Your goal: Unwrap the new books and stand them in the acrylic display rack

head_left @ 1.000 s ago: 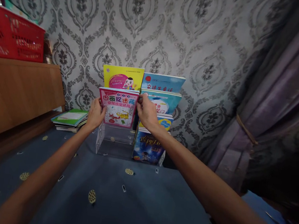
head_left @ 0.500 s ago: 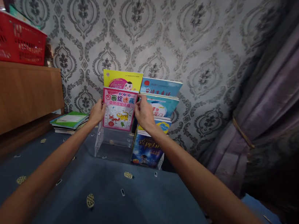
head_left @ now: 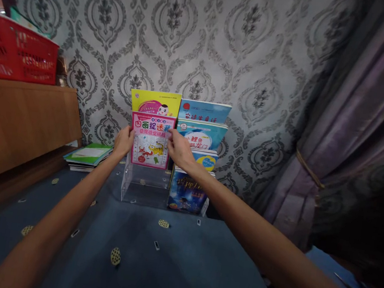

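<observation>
A pink children's book (head_left: pixel 150 144) stands in the second tier of a clear acrylic rack (head_left: pixel 144 187) against the wall. My left hand (head_left: pixel 123 141) grips the book's left edge. My right hand (head_left: pixel 177 148) pinches its upper right corner, fingers over the cover. Behind it a yellow book (head_left: pixel 155 102) stands in the top tier. The right column of the rack holds several blue books (head_left: pixel 200 135) and a dark blue one (head_left: pixel 187 193) in the lowest tier. The lower left tiers of the rack hold nothing.
A stack of thin books with a green cover (head_left: pixel 87 155) lies left of the rack. A wooden headboard (head_left: pixel 13 125) carries a red basket (head_left: pixel 15 50) at the left. A purple curtain (head_left: pixel 355 137) hangs at the right. Blue patterned bedding (head_left: pixel 149 256) spreads in front.
The pink book has sunk a little into the rack's tier. My right hand slid from the book's top right corner down onto its cover; my left hand stays on the left edge.
</observation>
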Demonstrator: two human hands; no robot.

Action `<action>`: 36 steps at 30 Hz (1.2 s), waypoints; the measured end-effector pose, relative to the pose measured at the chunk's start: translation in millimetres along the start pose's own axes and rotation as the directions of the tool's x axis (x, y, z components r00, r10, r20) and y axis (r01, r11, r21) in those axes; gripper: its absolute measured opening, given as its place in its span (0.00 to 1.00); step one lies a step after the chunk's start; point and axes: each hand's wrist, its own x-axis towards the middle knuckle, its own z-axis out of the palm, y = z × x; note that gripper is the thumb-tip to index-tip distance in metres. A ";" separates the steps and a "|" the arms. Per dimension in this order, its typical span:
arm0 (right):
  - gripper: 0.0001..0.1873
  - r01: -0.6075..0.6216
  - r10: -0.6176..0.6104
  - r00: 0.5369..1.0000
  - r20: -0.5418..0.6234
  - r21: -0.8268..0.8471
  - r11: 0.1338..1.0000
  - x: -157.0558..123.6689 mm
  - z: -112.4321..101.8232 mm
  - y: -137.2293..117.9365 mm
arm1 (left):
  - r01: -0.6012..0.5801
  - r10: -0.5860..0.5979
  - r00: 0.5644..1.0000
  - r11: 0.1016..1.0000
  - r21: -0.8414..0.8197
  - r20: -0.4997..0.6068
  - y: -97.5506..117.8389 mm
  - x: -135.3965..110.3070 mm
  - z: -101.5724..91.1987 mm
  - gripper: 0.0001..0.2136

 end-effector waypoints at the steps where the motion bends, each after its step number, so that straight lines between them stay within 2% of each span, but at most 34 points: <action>1: 0.26 -0.005 0.005 1.000 0.020 -0.002 1.000 -0.5 1.3 -0.8 | 0.001 -0.001 1.000 1.000 0.003 0.002 0.1 0.2 0.0 0.11; 7: 0.29 -0.006 0.007 0.997 0.073 -0.009 1.000 1.2 9.8 -4.3 | -0.005 0.005 1.000 1.000 0.022 0.017 -0.7 2.2 1.0 0.10; 13: 0.28 0.007 -0.006 0.997 0.079 -0.014 1.000 1.2 12.9 -5.9 | -0.010 0.009 1.000 0.999 0.039 0.029 -0.2 2.4 1.8 0.10; 20: 0.27 -0.036 0.040 0.996 0.083 -0.046 0.998 -4.6 11.9 -1.6 | 0.002 -0.005 0.998 0.998 0.060 0.059 -3.1 5.6 -3.5 0.09; 25: 0.26 -0.013 0.012 0.997 0.076 0.004 1.000 -10.0 16.6 -0.9 | -0.012 0.007 0.997 0.998 0.061 0.082 -4.1 5.0 -6.7 0.09; 36: 0.21 -0.168 0.159 0.985 0.072 0.131 0.977 -12.6 27.6 -12.2 | 0.007 -0.010 0.993 0.999 0.034 0.116 -4.2 0.6 -10.7 0.11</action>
